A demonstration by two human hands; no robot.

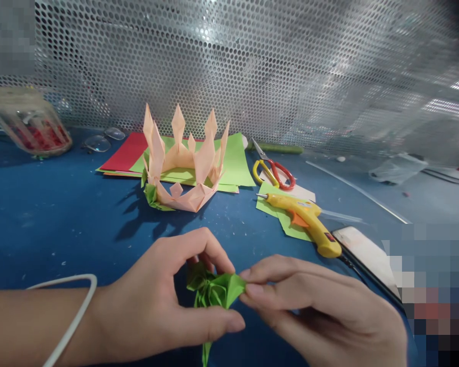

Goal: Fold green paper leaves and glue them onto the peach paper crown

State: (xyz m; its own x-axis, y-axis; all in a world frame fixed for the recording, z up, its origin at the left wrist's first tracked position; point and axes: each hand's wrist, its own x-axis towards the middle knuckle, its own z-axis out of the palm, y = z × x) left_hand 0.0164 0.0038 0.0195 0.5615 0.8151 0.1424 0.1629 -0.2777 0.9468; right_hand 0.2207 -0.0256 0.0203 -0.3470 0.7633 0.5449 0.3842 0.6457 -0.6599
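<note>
A folded green paper flower point(213, 291) with pleated petals is between my two hands, low in the middle of the head view. My left hand point(168, 300) curls round its left side, fingers behind it and thumb stretched along the front. With thumb and forefinger, my right hand point(313, 306) pinches the pointed right tip of the paper. A thin green strip hangs below the left thumb. Beyond my hands stands a peach paper crown point(197, 196) with tall diamond points; green folded paper point(153, 198) sits at its lower left.
Coloured paper sheets point(240, 163) lie under the crown. To the right are scissors point(277, 171), a yellow glue gun point(309, 219) and a phone point(367, 260). A jar point(34, 125) and eyeglasses point(99, 142) are at the left. A perforated metal panel point(233, 66) closes the back.
</note>
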